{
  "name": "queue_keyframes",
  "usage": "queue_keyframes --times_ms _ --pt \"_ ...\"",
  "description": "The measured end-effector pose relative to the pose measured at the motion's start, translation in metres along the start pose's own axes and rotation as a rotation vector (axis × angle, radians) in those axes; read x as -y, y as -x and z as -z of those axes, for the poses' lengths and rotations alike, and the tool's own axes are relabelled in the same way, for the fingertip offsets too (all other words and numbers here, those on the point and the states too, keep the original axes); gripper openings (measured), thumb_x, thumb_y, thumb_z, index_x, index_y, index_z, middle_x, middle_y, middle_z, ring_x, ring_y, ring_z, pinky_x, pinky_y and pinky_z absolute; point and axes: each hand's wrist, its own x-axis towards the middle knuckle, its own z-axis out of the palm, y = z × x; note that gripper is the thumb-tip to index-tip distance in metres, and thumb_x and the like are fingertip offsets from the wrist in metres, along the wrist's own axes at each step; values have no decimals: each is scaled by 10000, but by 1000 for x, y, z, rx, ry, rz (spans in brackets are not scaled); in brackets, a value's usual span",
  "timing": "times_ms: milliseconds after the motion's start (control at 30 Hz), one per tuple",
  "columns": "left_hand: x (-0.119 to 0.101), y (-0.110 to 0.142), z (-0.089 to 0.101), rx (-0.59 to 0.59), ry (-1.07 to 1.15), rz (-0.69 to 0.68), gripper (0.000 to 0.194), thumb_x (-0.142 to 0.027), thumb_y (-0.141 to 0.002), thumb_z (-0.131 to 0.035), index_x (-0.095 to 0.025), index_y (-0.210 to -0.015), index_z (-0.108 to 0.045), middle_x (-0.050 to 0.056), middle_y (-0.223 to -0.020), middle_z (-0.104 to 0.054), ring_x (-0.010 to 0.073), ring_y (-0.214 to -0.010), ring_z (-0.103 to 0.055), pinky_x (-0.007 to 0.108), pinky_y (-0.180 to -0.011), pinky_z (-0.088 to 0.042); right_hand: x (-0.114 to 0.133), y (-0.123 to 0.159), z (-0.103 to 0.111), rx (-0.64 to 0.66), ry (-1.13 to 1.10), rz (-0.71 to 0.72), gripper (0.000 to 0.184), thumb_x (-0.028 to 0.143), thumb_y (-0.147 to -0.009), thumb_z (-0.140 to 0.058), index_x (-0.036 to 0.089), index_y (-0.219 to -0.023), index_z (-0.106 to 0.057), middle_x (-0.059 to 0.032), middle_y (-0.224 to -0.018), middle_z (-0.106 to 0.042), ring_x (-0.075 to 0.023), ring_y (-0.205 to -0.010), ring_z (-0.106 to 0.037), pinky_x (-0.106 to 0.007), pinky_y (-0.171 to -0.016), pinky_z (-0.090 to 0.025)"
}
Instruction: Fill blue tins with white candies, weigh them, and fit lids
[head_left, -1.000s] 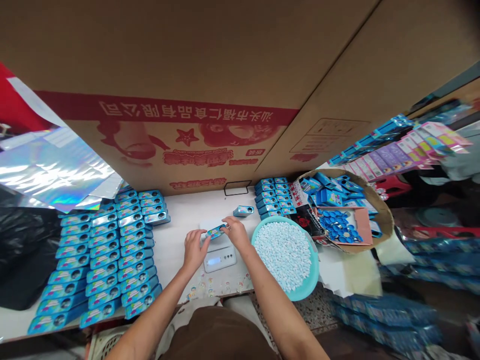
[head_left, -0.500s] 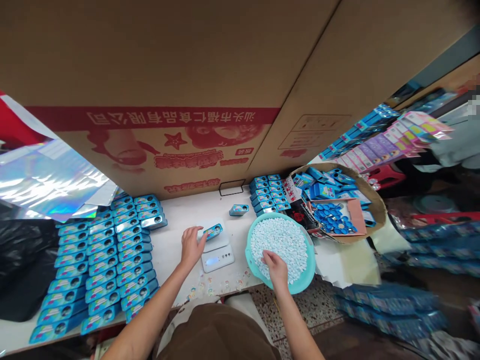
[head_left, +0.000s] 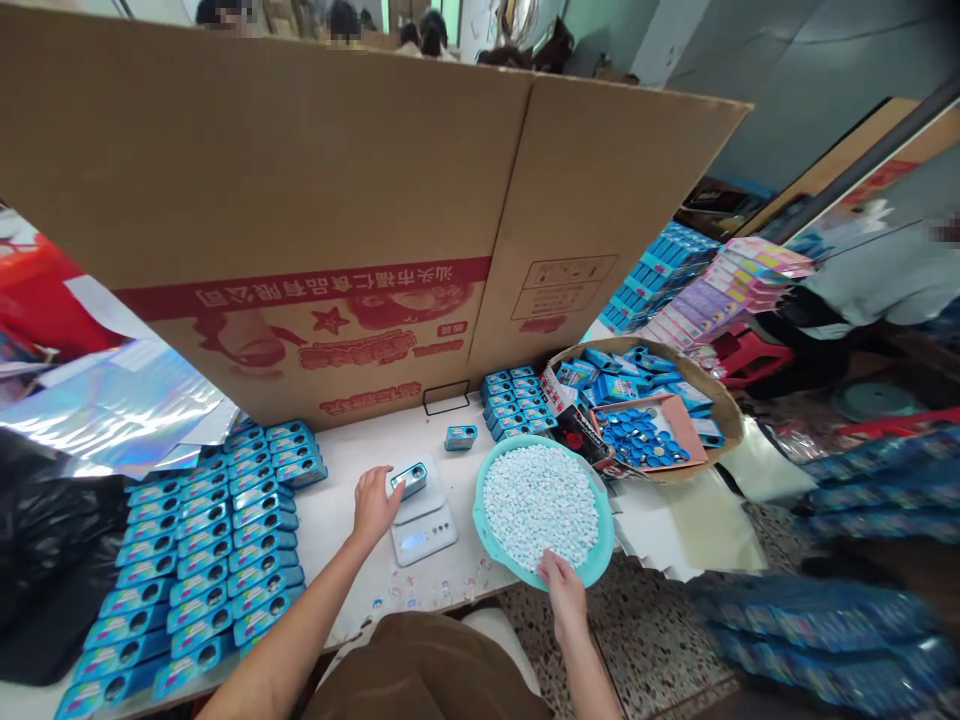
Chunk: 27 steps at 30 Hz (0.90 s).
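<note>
A small blue tin with a dark round opening rests on the white digital scale, slightly tilted. My left hand holds the tin at its left end, thumb on the near side. To the right, a turquoise basin is full of small pale-blue candies. At the basin's near rim is my right hand, fingertips pressed together over the edge of the candies; whatever they hold is hidden. Another blue tin stands alone behind the scale.
Rows of blue tins cover the table's left side; a smaller stack stands at the back. A carton on the right holds more tins and a box of blue caps. Tall cardboard walls off the back. A person is at far right.
My right hand has drawn back from among the candies to the basin's near rim. My left hand remains at the tin on the scale. The view has tilted upward, showing the cardboard's top edge.
</note>
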Motion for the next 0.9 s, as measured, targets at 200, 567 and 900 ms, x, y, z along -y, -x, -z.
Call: queue_keyframes --times_ms 200,567,900 --pt "-3 5 1 19 -105 -16 416 -398 -813 -486 -154 -1149 -527 125 -1139 -571 285 -1108 -477 423 -956 -382 1 -20 0 37 459 380 423 418 -652 -460 126 -884 -659 -143 -910 -670 -249 -795 -628 -355 -768 -488" --pt "-23 6 8 -19 -213 51 418 -366 -763 -546 -170 -1133 -537 132 -1141 -571 299 -1113 -479 449 -944 -388 22 -64 4 109 902 822 382 342 -749 -556 126 -1062 -589 -169 -1079 -553 -307 -1053 -490 -411 -904 -394" --pt "-112 -69 -14 124 -285 -146 393 -314 -782 -543 -194 -1156 -537 116 -1177 -551 292 -1135 -450 442 -992 -342 44 -71 2 333 1007 869 381 269 -827 -515 140 -1186 -516 -126 -1056 -588 -274 -1022 -492 -373 -888 -393"
